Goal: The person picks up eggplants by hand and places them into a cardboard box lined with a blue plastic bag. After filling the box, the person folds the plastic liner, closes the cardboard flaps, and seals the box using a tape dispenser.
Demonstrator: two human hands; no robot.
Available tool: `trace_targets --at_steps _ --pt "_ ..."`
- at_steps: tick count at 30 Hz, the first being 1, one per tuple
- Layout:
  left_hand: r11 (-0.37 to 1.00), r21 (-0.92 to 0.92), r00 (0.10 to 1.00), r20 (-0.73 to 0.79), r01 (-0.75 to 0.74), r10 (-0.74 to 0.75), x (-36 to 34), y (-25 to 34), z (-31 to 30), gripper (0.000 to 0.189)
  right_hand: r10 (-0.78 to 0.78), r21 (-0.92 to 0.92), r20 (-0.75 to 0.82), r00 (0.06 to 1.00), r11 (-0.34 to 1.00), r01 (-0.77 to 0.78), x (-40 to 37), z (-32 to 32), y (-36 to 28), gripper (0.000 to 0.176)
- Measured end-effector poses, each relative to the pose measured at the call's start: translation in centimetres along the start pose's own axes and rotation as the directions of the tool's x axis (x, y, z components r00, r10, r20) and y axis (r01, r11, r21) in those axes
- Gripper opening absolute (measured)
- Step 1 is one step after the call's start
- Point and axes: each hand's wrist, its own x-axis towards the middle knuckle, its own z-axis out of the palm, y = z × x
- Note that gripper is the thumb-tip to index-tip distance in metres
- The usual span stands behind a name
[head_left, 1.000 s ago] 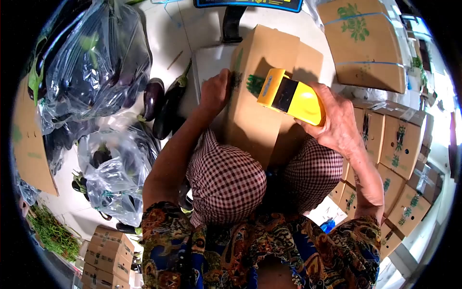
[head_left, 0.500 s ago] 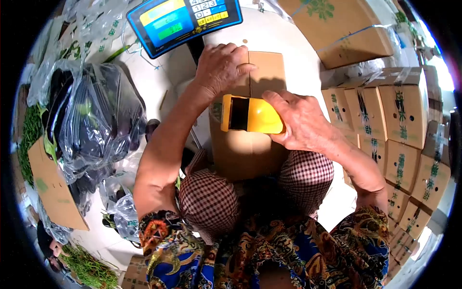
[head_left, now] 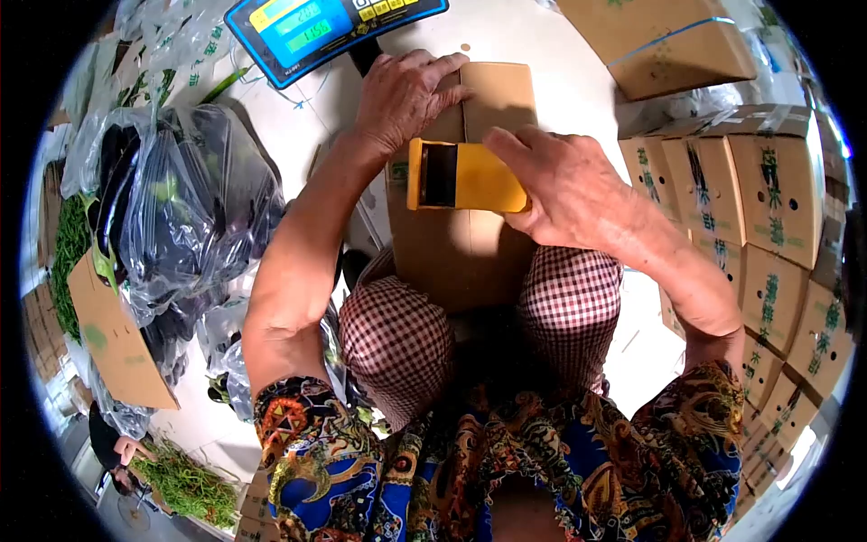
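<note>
My right hand is wrapped around a yellow handheld tool with a black recess. The tool lies crosswise over the middle seam of a cardboard box, which stands between my knees. At the far end of the same box, my left hand rests on the closed flaps, its index finger and thumb apart and stretched toward the seam. The underside of the tool is hidden. Just beyond my left hand is a blue digital scale display with lit readouts.
Bagged eggplants lie on the left, with a loose cardboard piece below them. Stacked printed boxes line the right side, and a larger strapped box is at the far right. Another person's hand is near green vegetables at lower left.
The whole view has shifted, so box, hands and display appear higher. The number on the display differs. My right hand still grips the yellow tool over the seam; my left hand stays on the flaps.
</note>
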Motion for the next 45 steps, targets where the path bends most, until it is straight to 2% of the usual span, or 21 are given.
trace_targets --at_steps 4,7,8,15,18,21,22,23,24,25,26,27,28,29,31,33,36,39,41,43,45 --pt "1.000 0.004 1.000 0.016 0.009 -0.009 -0.2 -0.2 0.0 0.051 -0.081 -0.017 -0.051 0.995 0.997 0.081 -0.7 -0.2 1.1 0.050" --pt "1.000 0.016 0.999 0.025 0.021 -0.021 -0.2 -0.3 0.0 0.052 0.023 -0.018 0.077 0.997 1.000 -0.022 -2.1 -1.3 2.2 0.051" --pt "1.000 0.014 0.999 0.026 0.025 -0.025 -0.2 -0.4 0.1 0.052 0.013 -0.075 0.049 0.999 0.997 -0.009 -3.1 -0.9 3.4 0.050" --pt "0.998 -0.029 0.998 0.040 0.049 -0.048 -0.4 -0.1 -0.4 0.054 0.134 0.054 0.037 0.990 0.989 -0.136 -10.0 3.0 11.6 0.049" --pt "0.983 -0.177 0.998 0.036 0.054 -0.048 -0.7 -0.4 -0.5 0.049 0.222 0.121 0.069 0.973 0.966 -0.229 -10.9 5.4 13.1 0.051" --pt "0.888 -0.421 0.940 -0.192 0.182 -0.284 -3.8 0.2 -1.4 0.040 0.220 0.242 0.075 0.973 0.942 -0.231 -9.4 8.1 13.5 0.044" --pt "0.671 -0.651 0.861 -0.051 0.356 -0.506 -5.5 0.8 -2.1 0.047 0.245 0.253 0.105 0.964 0.931 -0.264 -8.7 8.5 12.8 0.043" --pt "0.246 -0.873 0.699 0.138 0.420 -0.702 -7.4 0.9 -1.4 0.050 0.231 0.264 0.067 0.971 0.934 -0.241 -8.7 9.0 12.7 0.043" --pt "-0.230 -0.910 0.520 0.390 0.346 -0.760 -9.4 0.8 -0.3 0.054 0.217 0.270 0.027 0.976 0.938 -0.216 -8.6 9.7 12.7 0.044" --pt "-0.606 -0.755 0.599 0.613 0.251 -0.515 -11.0 1.3 -0.1 0.055 0.202 0.276 -0.012 0.979 0.942 -0.191 -8.5 10.1 12.7 0.044" --pt "-0.094 -0.795 0.652 0.553 0.599 -0.519 -13.3 1.2 1.2 0.053 0.224 0.303 0.016 0.974 0.928 -0.218 -8.4 10.2 12.7 0.043" --pt "0.458 -0.533 0.700 0.489 0.712 -0.519 -15.6 1.0 2.5 0.052 0.247 0.304 0.025 0.969 0.921 -0.243 -8.2 9.9 12.5 0.042" --pt "0.544 -0.468 0.717 0.486 0.697 -0.500 -16.1 1.7 3.0 0.052 0.271 0.303 0.034 0.962 0.914 -0.268 -8.0 9.3 12.1 0.042" --pt "0.286 -0.592 0.642 0.573 0.754 -0.509 -16.3 2.1 3.7 0.053 0.291 0.303 0.046 0.956 0.907 -0.291 -8.0 9.2 11.6 0.042" --pt "-0.468 -0.657 0.464 0.752 0.591 -0.469 -15.4 3.0 4.3 0.055 0.276 0.324 0.007 0.961 0.909 -0.263 -8.0 8.1 10.9 0.039" --pt "-0.682 -0.578 0.429 0.808 0.448 -0.404 -13.9 4.0 4.7 0.056 0.279 0.342 0.024 0.960 0.900 -0.270 -7.4 5.0 8.9 0.039" --pt "-0.710 -0.571 0.440 0.807 0.412 -0.394 -11.9 5.3 6.0 0.059 0.168 0.124 0.008 0.986 0.978 -0.167 -6.3 0.1 6.9 0.042" --pt "-0.651 -0.624 0.452 0.775 0.433 -0.441 -11.6 4.5 5.7 0.061 0.239 0.116 0.054 0.969 0.963 -0.244 -5.8 0.9 5.3 0.040" --pt "-0.606 -0.652 0.444 0.757 0.455 -0.480 -12.4 2.5 4.1 0.063 0.191 0.123 0.035 0.981 0.973 -0.194 -4.0 1.1 3.6 0.039" --pt "-0.568 -0.676 0.424 0.737 0.469 -0.527 -13.2 0.7 1.6 0.065 0.103 0.030 0.014 0.995 0.994 -0.103 -1.8 1.4 2.4 0.041" --pt "-0.487 -0.727 0.442 0.684 0.484 -0.580 -14.1 -0.3 0.2 0.067 0.152 -0.087 0.088 0.985 0.986 -0.144 1.1 1.9 0.4 0.039"
